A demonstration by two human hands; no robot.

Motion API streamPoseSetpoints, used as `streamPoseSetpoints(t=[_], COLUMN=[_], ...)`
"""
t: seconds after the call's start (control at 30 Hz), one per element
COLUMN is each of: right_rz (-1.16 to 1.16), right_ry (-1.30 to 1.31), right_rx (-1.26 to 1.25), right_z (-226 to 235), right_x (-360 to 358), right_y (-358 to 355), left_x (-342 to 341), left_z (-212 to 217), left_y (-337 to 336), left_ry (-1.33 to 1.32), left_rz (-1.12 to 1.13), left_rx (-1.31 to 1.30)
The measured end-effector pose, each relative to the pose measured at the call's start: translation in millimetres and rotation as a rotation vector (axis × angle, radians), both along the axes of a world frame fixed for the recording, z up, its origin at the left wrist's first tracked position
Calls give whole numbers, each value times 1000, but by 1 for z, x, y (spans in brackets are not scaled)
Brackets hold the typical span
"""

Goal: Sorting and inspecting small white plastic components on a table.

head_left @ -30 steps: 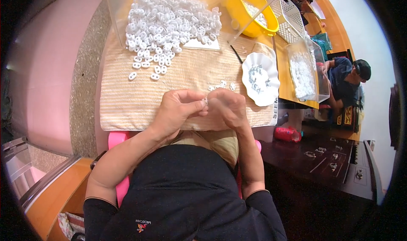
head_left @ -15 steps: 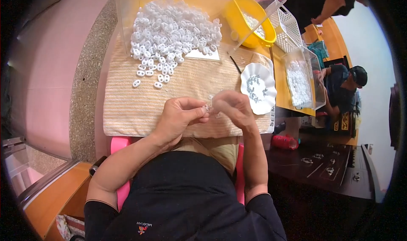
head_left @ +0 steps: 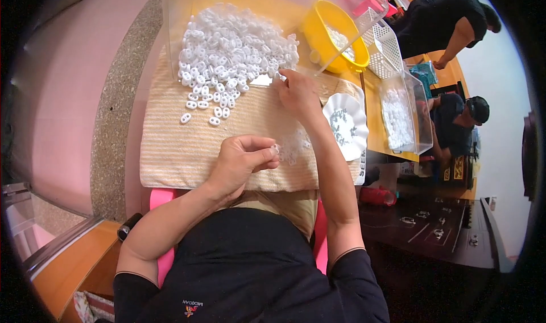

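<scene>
My left hand (head_left: 244,159) is closed in a pinch above the towel (head_left: 176,152), gripping a small whitish piece (head_left: 276,149) at its fingertips. Farther off, my right hand (head_left: 300,92) reaches to the right front edge of a heap of white oval two-hole pieces (head_left: 233,44). Its fingers are bent together, with the tips against the heap; what they hold, if anything, is too small to make out. Several small clear pieces (head_left: 293,146) lie on the towel just right of my left hand. A white wavy-edged dish (head_left: 359,131) with small grey bits stands beside my right forearm.
A clear plastic bin (head_left: 173,33) lies around the heap. Behind it are a yellow basin (head_left: 320,38) with white pieces, a white perforated basket (head_left: 382,44) and a clear box (head_left: 418,135) of white pieces. Two people (head_left: 449,21) are at the right.
My right hand has moved away from my left hand, forward to the heap's edge. The left hand keeps its pinch in nearly the same place. The standing person at the right shows more fully.
</scene>
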State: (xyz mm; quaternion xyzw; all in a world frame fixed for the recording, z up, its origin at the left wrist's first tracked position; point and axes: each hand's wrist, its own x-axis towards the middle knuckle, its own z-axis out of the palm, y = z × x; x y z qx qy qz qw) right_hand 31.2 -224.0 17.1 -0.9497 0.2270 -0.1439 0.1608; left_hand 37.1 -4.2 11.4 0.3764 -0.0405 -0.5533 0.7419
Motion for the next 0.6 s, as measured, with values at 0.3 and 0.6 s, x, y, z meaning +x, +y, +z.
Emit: streamPoseSetpoints(t=[0.3, 0.6], right_rz=[-69, 75], right_ry=[63, -54], right_rx=[96, -24], right_z=[6, 1], right_x=[3, -15], right_y=[5, 8], left_x=[2, 2], left_z=[2, 4], left_y=[0, 0], left_ry=[11, 12], left_rz=[13, 11], left_rx=[-15, 3])
